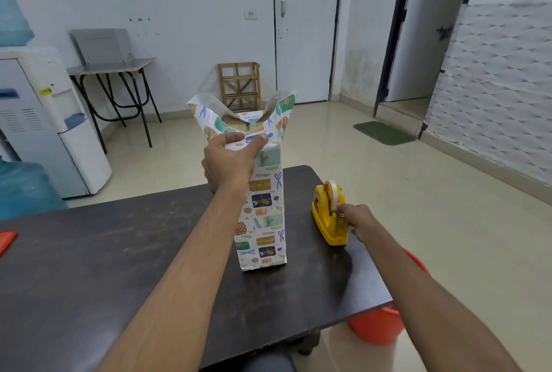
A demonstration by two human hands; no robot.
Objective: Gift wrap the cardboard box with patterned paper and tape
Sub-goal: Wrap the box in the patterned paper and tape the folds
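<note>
Standing upright on the dark surface [89,252], the cardboard box [263,216] looks light and tippy, its patterned paper [206,115] thin and easily creased. Left hand [230,159] curls over the folded top edge, the sensible hold; right hand [357,219] pinches tape [333,192] at the yellow dispenser [327,222].

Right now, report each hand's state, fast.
Left hand: grips the paper at its folded top.
Right hand: pinches the tape at the dispenser.
</note>
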